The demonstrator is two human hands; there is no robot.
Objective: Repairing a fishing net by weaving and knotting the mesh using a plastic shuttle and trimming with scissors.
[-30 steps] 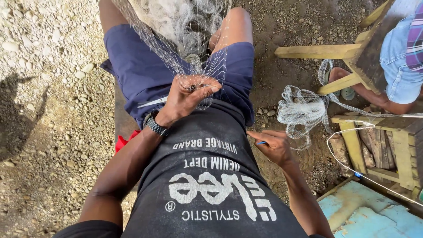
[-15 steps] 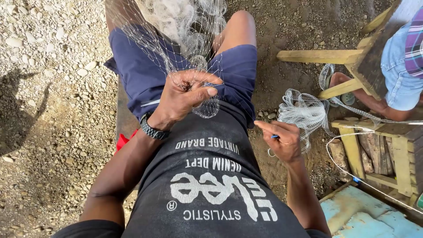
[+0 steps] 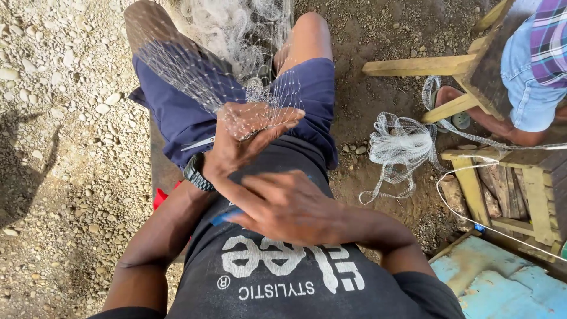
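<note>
Net: the fine white mesh fishing net (image 3: pixel 236 65) lies draped over both bare knees and the dark blue shorts (image 3: pixel 177 115), bunched at 12 o'clock and fanned down towards the lap.
Left hand: the left hand (image 3: pixel 248 139), with a black wristwatch (image 3: pixel 196 172) at the wrist, sits at the lower edge of the net; its fingers (image 3: pixel 277 121) are curled and pinched on a fold of mesh, nearly closed.
Right hand: the right hand (image 3: pixel 289 207) lies across the belly over the black printed T-shirt (image 3: pixel 277 277), at 6 o'clock from the left hand and just beside it; its fingers are closed round a slim blue netting needle (image 3: pixel 227 217), whose tip shows at 9 o'clock of the hand.
Change: a second ago the right hand was well out at 3 o'clock, near the loose net; it has swung across to the lap, while the left hand has kept its pinch on the mesh.
Meaning: judging by that, needle and held mesh are being brought together at the same spot.
Surroundings: a loose heap of white netting (image 3: pixel 401 145) lies on the dirt at 3 o'clock, beside a yellow wooden stool (image 3: pixel 431 65); another person in blue shorts (image 3: pixel 525 88) sits at 2 o'clock; gravel ground (image 3: pixel 65 118) spreads at 9 o'clock.
</note>
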